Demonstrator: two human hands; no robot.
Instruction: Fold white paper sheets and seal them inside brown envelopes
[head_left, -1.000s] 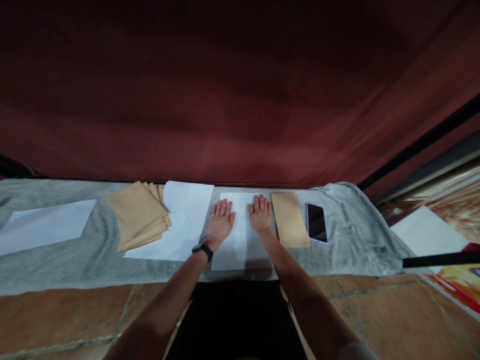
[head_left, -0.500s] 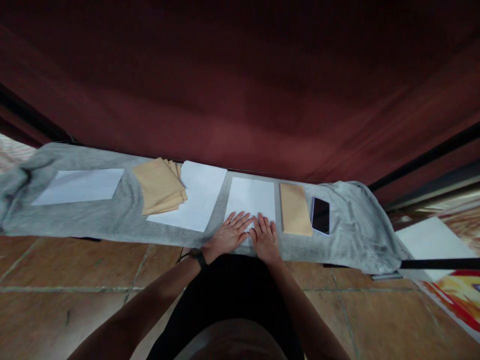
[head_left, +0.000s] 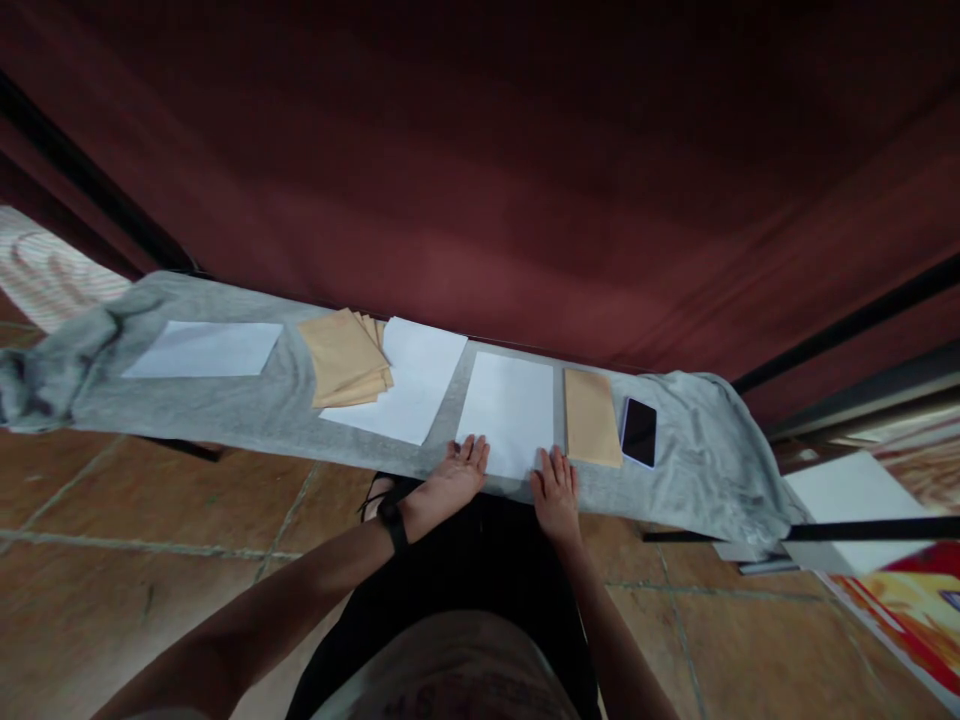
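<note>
My left grip and right grip rest released, fingers loose, at the near corners of one white sheet. Right of them: brown envelope paper, count unclear, then one phone. Leftward: at least three fanned envelopes overlapping white paper, then one farther sheet.

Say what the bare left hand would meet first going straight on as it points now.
Likely the white rectangular paper sheet just ahead; the left hand appears right at its near left corner, though whether they touch is unclear.
</note>
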